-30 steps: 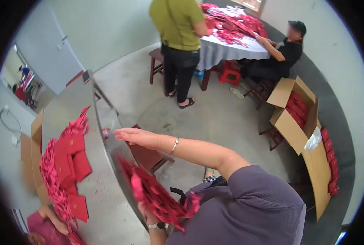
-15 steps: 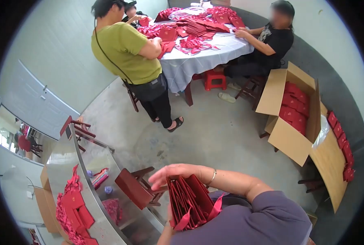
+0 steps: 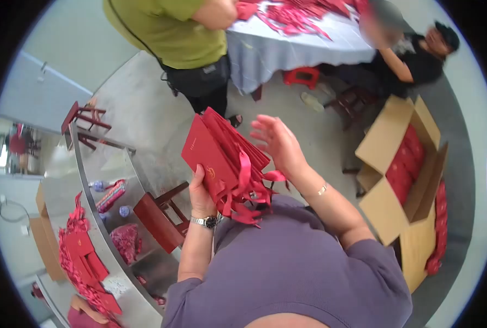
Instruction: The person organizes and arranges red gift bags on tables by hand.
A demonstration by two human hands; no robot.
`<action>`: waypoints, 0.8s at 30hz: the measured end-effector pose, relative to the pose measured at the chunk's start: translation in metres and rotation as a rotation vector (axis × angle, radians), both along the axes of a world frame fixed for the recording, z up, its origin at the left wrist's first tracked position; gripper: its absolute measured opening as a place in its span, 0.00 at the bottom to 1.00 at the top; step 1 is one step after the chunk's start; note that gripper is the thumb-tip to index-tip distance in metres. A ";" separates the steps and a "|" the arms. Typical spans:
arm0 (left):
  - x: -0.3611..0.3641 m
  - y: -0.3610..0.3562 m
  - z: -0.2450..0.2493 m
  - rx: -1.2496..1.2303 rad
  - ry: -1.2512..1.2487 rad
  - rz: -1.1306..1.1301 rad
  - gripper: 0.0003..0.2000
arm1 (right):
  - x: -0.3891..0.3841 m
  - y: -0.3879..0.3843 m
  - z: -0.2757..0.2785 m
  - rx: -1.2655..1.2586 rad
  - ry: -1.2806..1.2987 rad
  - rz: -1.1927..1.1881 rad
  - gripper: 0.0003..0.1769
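Observation:
A stack of flat red paper gift bags (image 3: 213, 156) with pink-red ribbon ties is held up in front of my body. My left hand (image 3: 201, 192) grips the stack from its lower left side, thumb on the front face and the other fingers hidden behind. Gold print shows on the front bag, and loose ribbons (image 3: 246, 191) hang from the lower right of the stack. To the right of the bags, my right hand (image 3: 279, 145) is apart from them, its fingers stretched out and holding nothing.
A metal table (image 3: 115, 262) at left bears more red bags (image 3: 85, 254). A brown stool (image 3: 159, 216) stands beside it. At right is an open carton (image 3: 385, 136) of red packets. Ahead, people are at a cloth-covered table (image 3: 303, 49); one wears a green shirt (image 3: 172, 33).
The stack has swung up and away from my body, its front face now showing. My right hand has left the top of the stack and moved right. The view has tilted down.

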State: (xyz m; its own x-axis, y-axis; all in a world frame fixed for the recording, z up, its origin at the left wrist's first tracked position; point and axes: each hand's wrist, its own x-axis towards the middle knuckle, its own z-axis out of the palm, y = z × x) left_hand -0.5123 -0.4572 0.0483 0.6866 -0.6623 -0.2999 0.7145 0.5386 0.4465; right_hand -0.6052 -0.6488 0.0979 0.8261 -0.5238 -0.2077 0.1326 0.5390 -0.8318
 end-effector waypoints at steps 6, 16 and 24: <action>0.053 -0.041 0.012 0.315 -0.442 0.274 0.26 | 0.070 -0.017 -0.005 -0.618 0.063 0.330 0.42; 0.062 -0.005 0.021 1.591 -0.965 0.496 0.49 | 0.211 -0.041 0.013 -1.091 -0.024 1.043 0.30; 0.165 0.053 0.081 1.419 -0.942 -0.308 0.45 | 0.320 0.072 0.042 -1.654 -0.723 1.691 0.15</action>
State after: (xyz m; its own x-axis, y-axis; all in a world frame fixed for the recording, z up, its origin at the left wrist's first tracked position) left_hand -0.3472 -0.4040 0.1290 0.8635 -0.3892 -0.3208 -0.0569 -0.7071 0.7048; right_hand -0.2848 -0.5772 0.1394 0.2571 0.9575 -0.1306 0.7908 -0.2861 -0.5410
